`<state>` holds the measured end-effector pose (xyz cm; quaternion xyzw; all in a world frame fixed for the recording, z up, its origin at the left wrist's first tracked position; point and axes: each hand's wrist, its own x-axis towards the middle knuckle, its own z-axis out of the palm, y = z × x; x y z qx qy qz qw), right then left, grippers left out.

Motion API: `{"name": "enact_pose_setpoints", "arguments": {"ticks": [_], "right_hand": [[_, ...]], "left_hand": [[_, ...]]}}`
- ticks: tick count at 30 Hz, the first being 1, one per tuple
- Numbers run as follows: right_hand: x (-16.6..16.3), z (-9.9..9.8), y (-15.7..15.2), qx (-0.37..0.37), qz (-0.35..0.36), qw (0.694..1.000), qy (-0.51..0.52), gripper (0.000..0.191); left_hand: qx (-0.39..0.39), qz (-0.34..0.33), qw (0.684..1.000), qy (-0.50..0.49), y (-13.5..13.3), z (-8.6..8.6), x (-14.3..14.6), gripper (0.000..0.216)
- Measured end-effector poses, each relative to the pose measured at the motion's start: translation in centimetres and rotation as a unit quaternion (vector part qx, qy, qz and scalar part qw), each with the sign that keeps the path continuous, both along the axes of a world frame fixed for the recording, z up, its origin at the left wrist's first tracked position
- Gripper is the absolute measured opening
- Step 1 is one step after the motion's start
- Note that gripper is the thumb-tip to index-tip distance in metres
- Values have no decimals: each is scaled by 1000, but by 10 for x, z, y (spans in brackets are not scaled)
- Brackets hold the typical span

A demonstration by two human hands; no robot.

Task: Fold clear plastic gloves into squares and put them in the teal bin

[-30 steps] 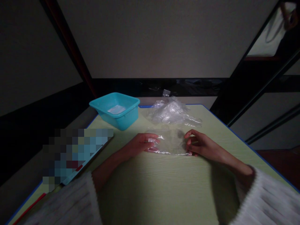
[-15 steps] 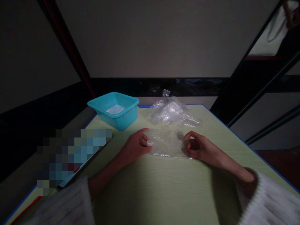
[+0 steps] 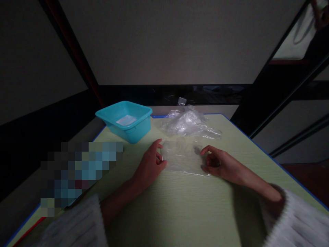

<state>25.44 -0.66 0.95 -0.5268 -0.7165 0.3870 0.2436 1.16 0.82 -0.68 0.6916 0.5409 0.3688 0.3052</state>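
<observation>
A flat clear plastic bag (image 3: 182, 157) lies on the table between my two hands. At its left edge is my left hand (image 3: 152, 162), open, with thumb and fingers apart and the fingertips close against the plastic. On the other side, my right hand (image 3: 218, 162) has its index finger and thumb apart at the bag's right edge. Its other fingers curl in towards the palm and partly hide one another. A crumpled heap of clear plastic bags (image 3: 189, 123) sits just beyond the flat one.
A turquoise plastic basin (image 3: 141, 132) with a pale flat thing inside stands at the back left. A blurred-out bluish item (image 3: 87, 171) lies along the left side. The light green table (image 3: 174, 212) has a blue edge and meets a dark-trimmed wall panel.
My left fingers have spread apart at the bag's left edge. The bag lies a little flatter there. My right hand has hardly moved.
</observation>
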Motion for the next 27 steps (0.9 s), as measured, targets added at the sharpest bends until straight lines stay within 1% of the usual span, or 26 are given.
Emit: {"name": "enact_pose_setpoints", "arguments": {"ticks": [1, 3, 5, 7, 9, 10, 12, 14, 16, 20, 27], "right_hand": [[0, 1, 0, 11, 0, 1000, -9, 27], [-1, 4, -2, 60, -14, 998, -33, 22], [-3, 9, -5, 137, -39, 988, -54, 13], [-7, 14, -10, 221, -47, 972, -70, 8], [-13, 16, -14, 276, -16, 957, -90, 12], [-16, 15, -15, 289, 8, 952, -104, 16], [-23, 12, -16, 291, 56, 945, -140, 27], [-28, 5, -15, 287, 79, 937, -183, 39], [-31, -2, -12, 292, 78, 928, -220, 46], [-33, -11, -9, 288, 61, 916, -272, 53], [-33, -15, -9, 254, 51, 905, -338, 67]], "left_hand": [[15, 0, 1000, 15, 1, -1, -1, 61], [70, -7, 996, 51, 1, -4, -4, 57], [135, -26, 987, 88, 0, -5, -5, 50], [175, -56, 975, 126, -3, -4, -5, 41], [181, -92, 965, 165, -8, -3, -2, 36], [177, -110, 961, 184, -11, -2, 1, 35], [167, -143, 950, 221, -15, -1, 5, 38], [161, -166, 938, 259, -16, 0, 9, 42], [157, -181, 926, 291, -16, -1, 11, 46], [146, -187, 911, 337, -15, -2, 11, 53], [119, -198, 898, 375, -18, 4, 12, 56]]}}
